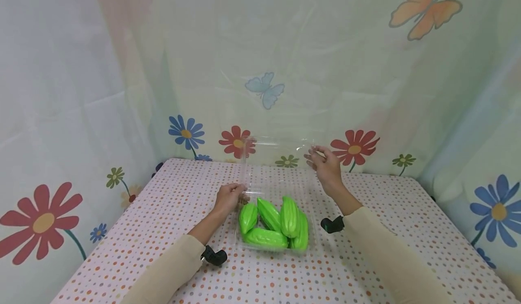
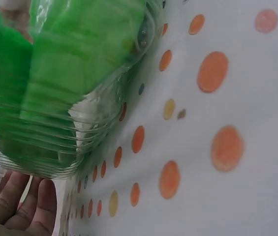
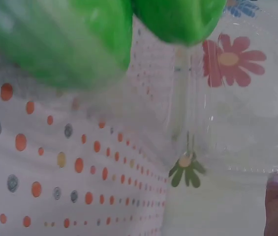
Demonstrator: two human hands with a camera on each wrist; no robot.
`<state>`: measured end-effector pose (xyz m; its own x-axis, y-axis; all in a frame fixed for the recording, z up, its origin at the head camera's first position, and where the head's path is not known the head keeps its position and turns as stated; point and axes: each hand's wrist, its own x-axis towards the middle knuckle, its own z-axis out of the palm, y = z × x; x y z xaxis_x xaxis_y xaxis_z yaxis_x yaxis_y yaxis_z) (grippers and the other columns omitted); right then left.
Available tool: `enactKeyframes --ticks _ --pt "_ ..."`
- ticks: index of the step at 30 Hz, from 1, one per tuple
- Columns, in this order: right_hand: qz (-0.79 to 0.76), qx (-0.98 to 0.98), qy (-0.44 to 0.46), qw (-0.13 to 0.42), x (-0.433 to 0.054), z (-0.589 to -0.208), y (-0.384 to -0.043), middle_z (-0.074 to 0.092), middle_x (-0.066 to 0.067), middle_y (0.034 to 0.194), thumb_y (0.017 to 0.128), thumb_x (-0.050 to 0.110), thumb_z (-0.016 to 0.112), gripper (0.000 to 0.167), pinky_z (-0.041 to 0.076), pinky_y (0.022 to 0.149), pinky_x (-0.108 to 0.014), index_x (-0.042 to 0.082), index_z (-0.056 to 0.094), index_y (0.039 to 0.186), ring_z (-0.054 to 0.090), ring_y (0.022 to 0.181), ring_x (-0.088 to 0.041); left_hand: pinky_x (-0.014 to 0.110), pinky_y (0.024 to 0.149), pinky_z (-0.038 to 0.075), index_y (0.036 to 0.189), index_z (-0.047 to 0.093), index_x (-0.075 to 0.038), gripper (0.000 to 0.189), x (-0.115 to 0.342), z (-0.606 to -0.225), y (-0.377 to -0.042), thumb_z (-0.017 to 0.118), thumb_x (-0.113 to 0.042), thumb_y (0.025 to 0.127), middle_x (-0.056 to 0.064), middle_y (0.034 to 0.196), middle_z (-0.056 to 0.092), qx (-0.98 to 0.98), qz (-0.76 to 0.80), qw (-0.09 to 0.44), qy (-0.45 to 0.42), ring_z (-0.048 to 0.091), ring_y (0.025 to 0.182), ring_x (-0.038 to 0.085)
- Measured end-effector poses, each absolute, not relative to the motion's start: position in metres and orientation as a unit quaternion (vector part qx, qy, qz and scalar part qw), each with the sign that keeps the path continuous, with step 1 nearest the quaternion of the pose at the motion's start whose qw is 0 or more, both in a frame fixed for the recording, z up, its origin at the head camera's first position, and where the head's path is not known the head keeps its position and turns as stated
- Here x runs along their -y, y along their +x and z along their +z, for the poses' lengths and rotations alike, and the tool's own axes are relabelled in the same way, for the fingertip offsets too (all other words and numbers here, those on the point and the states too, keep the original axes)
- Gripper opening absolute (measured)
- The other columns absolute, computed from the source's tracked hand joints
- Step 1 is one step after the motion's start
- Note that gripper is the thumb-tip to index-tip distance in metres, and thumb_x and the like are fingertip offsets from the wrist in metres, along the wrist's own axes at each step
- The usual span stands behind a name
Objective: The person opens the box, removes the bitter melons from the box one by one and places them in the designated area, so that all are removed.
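A clear plastic clamshell box stands on the table with its lid raised at the back. Several bright green, ridged fruits, glossy and long with tapered ends, lie in its base. At the rear left corner, near the hinge, my left hand grips the box; its fingers bend against the ribbed plastic wall in the left wrist view. My right hand pinches the upper right corner of the lid. In the right wrist view only part of that hand shows, at the lid's edge.
A pink and white dotted cloth covers the table. Hanging fabric printed with flowers and butterflies closes off the back and both sides. Each wrist carries a small black camera mount.
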<state>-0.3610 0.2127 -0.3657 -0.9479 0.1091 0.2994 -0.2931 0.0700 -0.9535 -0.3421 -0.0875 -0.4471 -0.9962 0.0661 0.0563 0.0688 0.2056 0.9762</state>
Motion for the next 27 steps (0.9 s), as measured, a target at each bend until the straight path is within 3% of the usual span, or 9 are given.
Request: enactKeyframes --ticks 9,14,18,23,27 --pt "0.67 0.737 0.042 0.075 -0.217 -0.384 -0.371 0.04 -0.021 0.157 0.107 0.005 0.049 0.051 0.049 0.106 -0.03 0.0 0.033 0.155 0.049 0.139 -0.032 0.036 0.075 0.063 0.116 0.063 0.011 0.032 0.086 -0.451 -0.339 0.055 -0.017 0.105 0.012 0.082 0.07 0.724 -0.69 -0.003 -0.022 0.073 0.074 0.019" --pt "0.657 0.752 0.031 0.043 -0.214 -0.394 -0.375 0.037 -0.021 0.159 0.107 0.006 0.048 0.055 0.046 0.109 -0.032 0.0 0.027 0.158 0.045 0.142 -0.032 0.042 0.079 0.063 0.113 0.06 0.011 0.028 0.086 -0.454 -0.335 0.051 -0.015 0.106 0.021 0.085 0.07 0.705 -0.709 0.011 -0.02 0.074 0.078 0.031" --pt "0.627 0.777 0.02 0.047 -0.212 -0.401 -0.376 0.05 -0.024 0.149 0.108 0.012 0.05 0.052 0.052 0.103 -0.031 -0.002 0.032 0.155 0.053 0.134 -0.034 0.047 0.083 0.062 0.106 0.058 0.008 0.025 0.086 -0.456 -0.332 0.048 -0.014 0.107 0.032 0.093 0.069 0.695 -0.719 0.016 -0.023 0.073 0.084 0.039" --pt "0.606 0.795 0.014 0.037 -0.21 -0.41 -0.376 0.056 -0.028 0.14 0.107 0.016 0.051 0.052 0.057 0.091 -0.025 -0.005 0.036 0.153 0.059 0.127 -0.035 0.042 0.08 0.063 0.103 0.057 0.008 0.023 0.087 -0.457 -0.331 0.049 -0.013 0.107 0.03 0.091 0.068 0.69 -0.724 0.02 -0.018 0.073 0.077 0.029" --pt "0.607 0.795 0.006 0.012 -0.208 -0.417 -0.376 0.054 -0.028 0.142 0.106 0.016 0.052 0.053 0.056 0.095 -0.028 -0.005 0.037 0.152 0.057 0.13 -0.037 0.039 0.077 0.063 0.109 0.057 0.011 0.024 0.089 -0.459 -0.332 0.048 -0.011 0.106 0.019 0.084 0.067 0.692 -0.721 0.021 -0.017 0.072 0.072 0.022"
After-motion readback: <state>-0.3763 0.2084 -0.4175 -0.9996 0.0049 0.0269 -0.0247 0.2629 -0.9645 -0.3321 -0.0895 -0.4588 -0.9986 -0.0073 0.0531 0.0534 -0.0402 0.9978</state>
